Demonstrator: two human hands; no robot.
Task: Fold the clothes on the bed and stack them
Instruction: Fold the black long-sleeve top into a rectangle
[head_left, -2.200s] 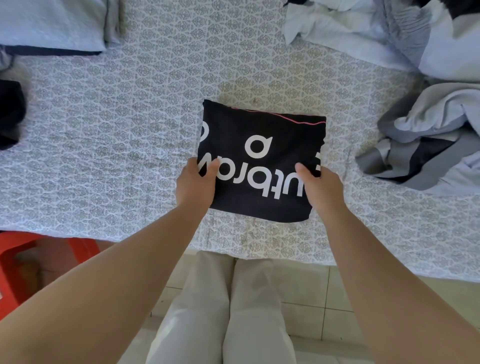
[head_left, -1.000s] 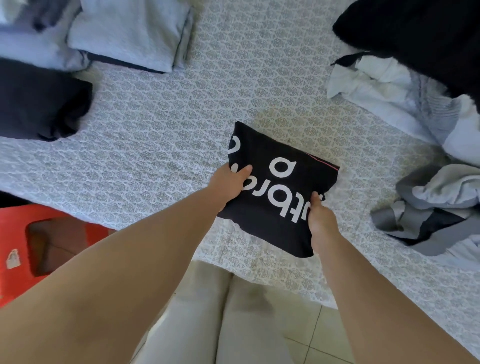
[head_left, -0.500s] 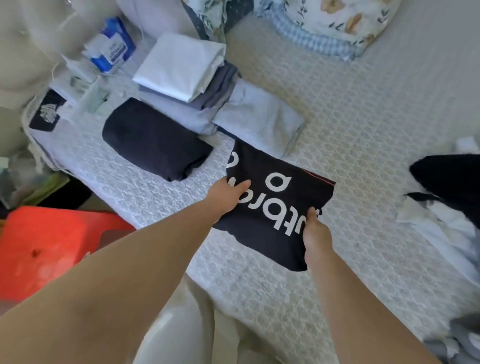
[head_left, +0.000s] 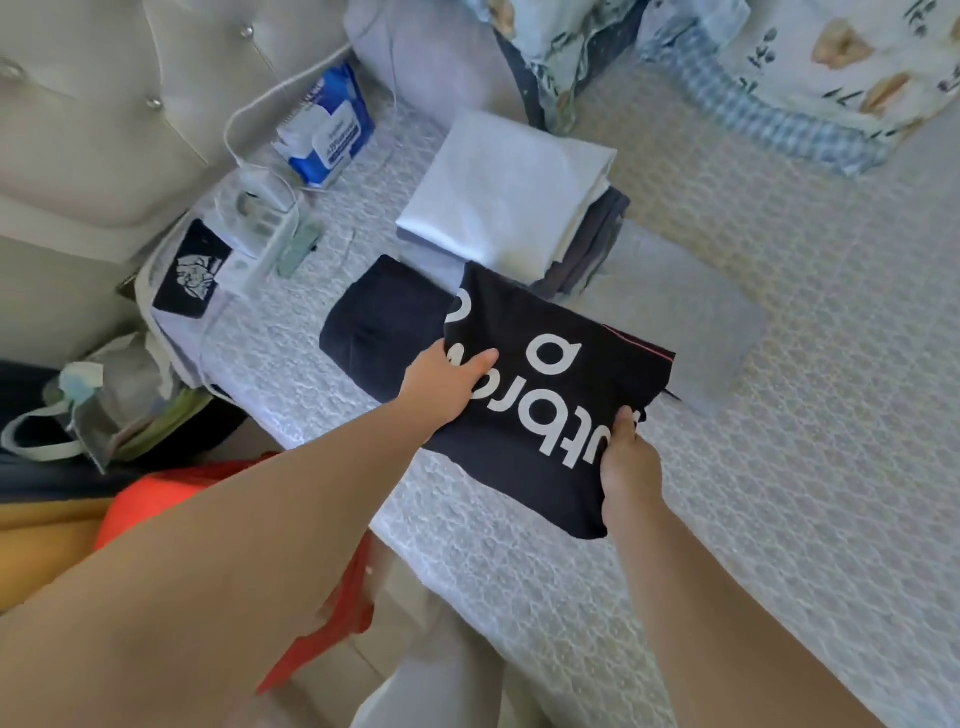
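Two hands (head_left: 447, 382) (head_left: 631, 467) holding black shirt (head_left: 545, 395), folded pile (head_left: 506, 187) beyond, wipes pack (head_left: 330, 137)

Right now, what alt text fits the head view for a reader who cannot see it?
Both hands hold a folded black shirt with white lettering over a patterned bed, the left hand and right hand gripping its near edge. Beyond lie a folded dark garment, a stack topped by a white one, and a blue tissue pack.
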